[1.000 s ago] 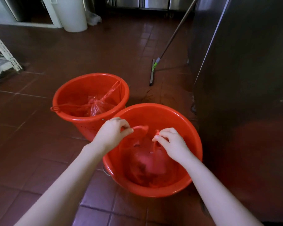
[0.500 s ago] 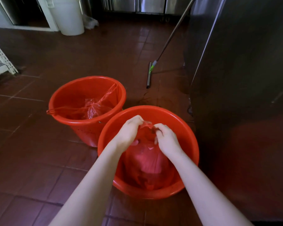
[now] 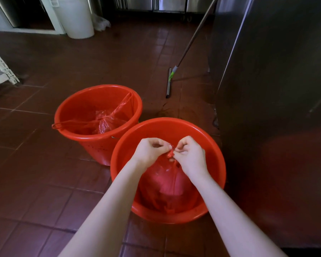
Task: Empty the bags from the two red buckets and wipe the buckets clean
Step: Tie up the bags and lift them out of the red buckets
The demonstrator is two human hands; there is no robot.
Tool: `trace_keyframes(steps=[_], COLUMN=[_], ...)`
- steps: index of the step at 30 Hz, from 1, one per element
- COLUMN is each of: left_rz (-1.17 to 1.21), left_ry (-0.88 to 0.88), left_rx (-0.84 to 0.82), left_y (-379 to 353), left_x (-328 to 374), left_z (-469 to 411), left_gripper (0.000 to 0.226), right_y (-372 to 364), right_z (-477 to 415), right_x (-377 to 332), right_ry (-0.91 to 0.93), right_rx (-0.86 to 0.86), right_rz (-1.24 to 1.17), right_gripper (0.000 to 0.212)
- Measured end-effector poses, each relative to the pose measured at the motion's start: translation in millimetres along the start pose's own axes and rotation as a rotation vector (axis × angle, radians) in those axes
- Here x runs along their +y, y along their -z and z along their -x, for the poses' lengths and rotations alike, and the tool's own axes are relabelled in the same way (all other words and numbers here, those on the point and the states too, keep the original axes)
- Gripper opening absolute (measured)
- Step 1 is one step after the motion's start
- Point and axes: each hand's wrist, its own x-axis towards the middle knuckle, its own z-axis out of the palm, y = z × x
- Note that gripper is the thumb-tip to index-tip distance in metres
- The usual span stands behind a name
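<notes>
Two red buckets stand on the tiled floor. The near bucket (image 3: 214, 156) holds a red plastic bag (image 3: 165, 184). My left hand (image 3: 149, 152) and my right hand (image 3: 190, 154) meet above it, each pinching the bag's bunched top, where a small knot sits between my fingers. The far bucket (image 3: 69, 112) at the left holds another red bag (image 3: 105, 120), its handles stretched over the rim on two sides.
A floor squeegee (image 3: 170, 78) with a long pole leans at the right. A tall stainless steel cabinet (image 3: 276, 89) stands close beside the near bucket. A white bin (image 3: 77, 17) stands at the back left, and a white rack leg (image 3: 0, 64) at the far left.
My hands have come together from the bag's two spread handles to its gathered top, which is now bunched into a knot. The view has shifted back a little.
</notes>
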Motion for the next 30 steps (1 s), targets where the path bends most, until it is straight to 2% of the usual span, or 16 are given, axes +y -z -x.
trace_keyframes(steps=[5,7,11,14,19,25,27,30], left_rz=[-0.156,-0.093,0.214,0.231,0.079,0.140,0.125,0.039], left_ry=[0.159,0.237,0.273,0.235,0.277,0.391,0.365,0.318], left_rx=[0.053,-0.048,-0.292,-0.403,-0.395,-0.196,-0.212,-0.202], left_y=[-0.1,2.7,13.2,15.4,14.5,10.5,8.5,6.6], left_x=[-7.8,-10.6,-16.6,-18.4,-12.6,-13.0,-12.9,-17.3], left_z=[-5.6,-6.1,-7.5,-7.5,-5.8,-8.9,-9.6,-8.0], left_gripper=[0.021,0.024,0.023,0.017,0.023,0.033,0.029,0.010], right_y=[-4.9,-5.4,-3.0,-2.7,-6.8,-11.7,-10.4,-6.7], right_z=[4.3,5.3,3.7,2.2,-0.2,2.3,3.8,3.8], right_x=[0.2,0.7,1.8,3.2,9.2,11.1,11.0,10.0], right_ry=[0.044,0.055,0.077,0.067,0.031,0.143,0.146,0.141], right_rx=[-0.180,-0.146,-0.071,-0.023,-0.006,0.052,0.040,0.055], right_rz=[0.036,-0.009,-0.017,0.019,0.111,0.122,0.109,0.109], right_gripper=[0.034,0.024,0.005,0.003,0.006,0.008,0.010,0.010])
